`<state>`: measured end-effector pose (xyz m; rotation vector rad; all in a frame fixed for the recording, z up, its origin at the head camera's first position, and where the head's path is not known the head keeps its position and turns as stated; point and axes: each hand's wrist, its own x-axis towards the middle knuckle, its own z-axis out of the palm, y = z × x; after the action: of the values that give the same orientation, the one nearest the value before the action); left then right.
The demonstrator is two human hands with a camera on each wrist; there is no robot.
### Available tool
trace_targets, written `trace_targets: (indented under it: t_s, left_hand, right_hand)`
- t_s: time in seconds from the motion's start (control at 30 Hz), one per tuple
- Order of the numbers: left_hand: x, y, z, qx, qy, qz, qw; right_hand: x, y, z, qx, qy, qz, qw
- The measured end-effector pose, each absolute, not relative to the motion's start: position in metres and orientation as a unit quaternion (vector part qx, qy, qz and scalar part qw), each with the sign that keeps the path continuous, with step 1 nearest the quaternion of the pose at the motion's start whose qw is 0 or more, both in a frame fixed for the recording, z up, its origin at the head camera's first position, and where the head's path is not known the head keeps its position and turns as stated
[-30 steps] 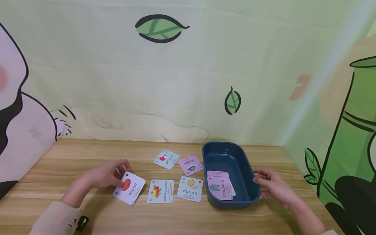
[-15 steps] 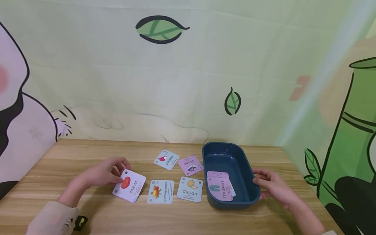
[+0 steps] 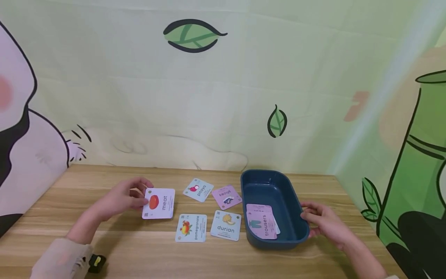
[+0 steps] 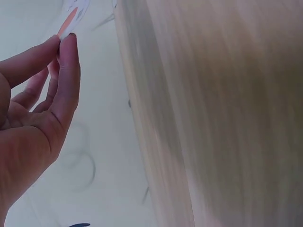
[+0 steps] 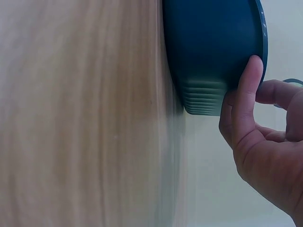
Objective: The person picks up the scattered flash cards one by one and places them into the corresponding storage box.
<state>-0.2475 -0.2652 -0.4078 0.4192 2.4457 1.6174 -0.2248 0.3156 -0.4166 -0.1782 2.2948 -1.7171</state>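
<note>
My left hand [image 3: 123, 199] pinches the white "meat" flash card [image 3: 158, 204] between thumb and fingertips at its left edge. In the left wrist view only a sliver of that card [image 4: 75, 16] shows, seen nearly edge-on above the fingertips. My right hand [image 3: 324, 223] grips the right rim of a dark blue plastic bin [image 3: 296, 242]. The right wrist view has its thumb and a finger on either side of the bin's wall [image 5: 213, 42]. Inside the bin lies a small pile of cards, a pink "trousers" card [image 3: 261, 223] on top.
Between the held card and the bin lie a "pitaya" card [image 3: 198, 190], a pink "shoes" card [image 3: 227, 196], a "pomegranate" card [image 3: 191, 228] and a "durian" card [image 3: 225, 225]. They rest face up on the wooden table [image 3: 146, 259]. A printed cloth [image 3: 209, 97] hangs behind the table's back edge.
The left hand has raised the "meat" card and moved it slightly right and farther back, turning it squarer to the view. The right hand has stayed on the bin.
</note>
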Motion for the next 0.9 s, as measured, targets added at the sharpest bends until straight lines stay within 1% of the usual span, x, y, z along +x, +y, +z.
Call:
trace_targets:
  t_s: [0.13,0.3,0.9]
  left_hand:
    - [-0.249,-0.258,-0.407,0.123,0.805,0.575,0.085]
    - [-0.249,-0.244,-0.409,0.103,0.778,0.612,0.093]
    - [-0.244,-0.179,-0.406,0.097,0.732,0.663,0.122]
  right_hand:
    - [-0.225,0.316,-0.418,-0.059,0.792,-0.593,0.134]
    - [-0.225,0.316,-0.418,-0.058,0.792,-0.594,0.133]
    - [-0.225,0.317,-0.417,-0.066,0.792,-0.592,0.136]
